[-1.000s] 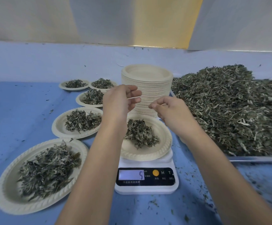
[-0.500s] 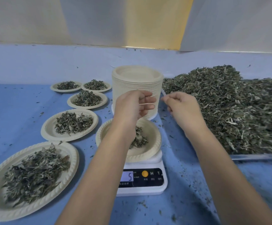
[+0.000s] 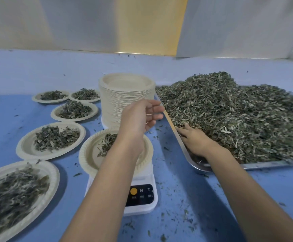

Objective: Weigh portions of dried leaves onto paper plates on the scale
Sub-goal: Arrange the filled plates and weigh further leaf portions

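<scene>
A white digital scale [image 3: 142,205] carries a paper plate [image 3: 88,155] with a small heap of dried leaves [image 3: 107,143]; my left forearm hides the display. My left hand [image 3: 139,117] hovers above that plate, its fingers loosely curled, and a thin pale stem seems pinched between them. My right hand [image 3: 193,139] lies on the near left edge of the big pile of dried leaves [image 3: 238,116] in the metal tray [image 3: 181,145], fingers stretched out with the tips partly buried.
A tall stack of empty paper plates [image 3: 124,96] stands behind the scale. Several plates filled with leaves [image 3: 51,140] [image 3: 74,110] [image 3: 11,194] line the blue table [image 3: 186,206] on the left. Leaf crumbs are scattered around the scale.
My right hand left the stem it shared with my left hand and dropped right into the leaf pile. My left hand stayed above the plate on the scale.
</scene>
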A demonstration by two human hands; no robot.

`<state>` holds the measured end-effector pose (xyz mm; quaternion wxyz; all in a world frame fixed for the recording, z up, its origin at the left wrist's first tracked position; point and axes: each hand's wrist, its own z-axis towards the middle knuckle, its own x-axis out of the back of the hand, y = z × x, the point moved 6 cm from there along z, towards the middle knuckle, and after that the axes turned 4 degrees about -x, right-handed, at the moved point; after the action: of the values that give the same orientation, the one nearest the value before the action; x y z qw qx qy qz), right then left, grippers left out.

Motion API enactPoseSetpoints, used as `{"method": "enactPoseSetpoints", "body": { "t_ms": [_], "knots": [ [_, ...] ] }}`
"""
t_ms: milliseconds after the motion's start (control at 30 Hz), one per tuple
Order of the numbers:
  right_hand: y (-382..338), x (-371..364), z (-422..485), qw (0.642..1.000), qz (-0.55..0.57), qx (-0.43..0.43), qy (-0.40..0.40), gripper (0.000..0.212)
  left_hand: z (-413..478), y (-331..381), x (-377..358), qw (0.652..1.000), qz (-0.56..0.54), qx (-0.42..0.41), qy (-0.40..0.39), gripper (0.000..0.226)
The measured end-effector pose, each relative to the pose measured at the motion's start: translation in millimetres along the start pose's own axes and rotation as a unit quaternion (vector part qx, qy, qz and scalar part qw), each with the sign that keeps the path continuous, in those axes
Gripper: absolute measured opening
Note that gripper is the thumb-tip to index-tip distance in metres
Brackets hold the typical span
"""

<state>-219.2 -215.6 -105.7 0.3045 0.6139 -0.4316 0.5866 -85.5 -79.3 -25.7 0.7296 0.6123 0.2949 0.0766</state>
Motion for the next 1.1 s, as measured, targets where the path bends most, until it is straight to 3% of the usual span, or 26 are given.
{"method": "enactPoseSetpoints", "body": {
  "t_ms": [100, 267, 467, 533, 633, 700, 867, 1033, 1100],
  "knots": [
    [0, -4, 0, 1.000, 0.009, 0.008, -0.008, 0.050, 3, 3, 8, 1.000, 0.001, -0.001, 0.012, 0.026],
    [-6, 10, -6, 0.995, -0.004, 0.022, 0.093, 0.042, 8, 11, 25, 0.999, -0.026, -0.004, 0.037, 0.026],
    [-1, 19, -7, 0.982, -0.007, 0.007, 0.189, 0.048, 10, 16, 39, 0.997, -0.044, -0.008, 0.062, 0.024],
    [-3, 12, 0, 0.985, -0.045, 0.038, 0.159, 0.055, 10, 16, 41, 0.997, -0.046, -0.006, 0.066, 0.024],
    [0, -11, 12, 0.999, -0.017, 0.037, 0.018, 0.060, 10, 14, 39, 0.997, -0.040, -0.004, 0.061, 0.025],
    [1, -16, 15, 0.999, -0.005, 0.039, -0.004, 0.056, 10, 12, 35, 0.998, -0.034, -0.003, 0.054, 0.026],
    [5, 0, 6, 0.993, 0.060, 0.025, 0.094, 0.046, 7, 3, 19, 1.000, -0.006, 0.001, 0.027, 0.025],
    [18, 24, -14, 0.953, 0.174, -0.067, 0.240, 0.038, 0, -3, 2, 1.000, 0.014, 0.009, -0.003, 0.026],
    [22, 24, -17, 0.949, 0.171, -0.111, 0.240, 0.035, -1, -5, -1, 1.000, 0.018, 0.011, -0.009, 0.026]
  ]
}}
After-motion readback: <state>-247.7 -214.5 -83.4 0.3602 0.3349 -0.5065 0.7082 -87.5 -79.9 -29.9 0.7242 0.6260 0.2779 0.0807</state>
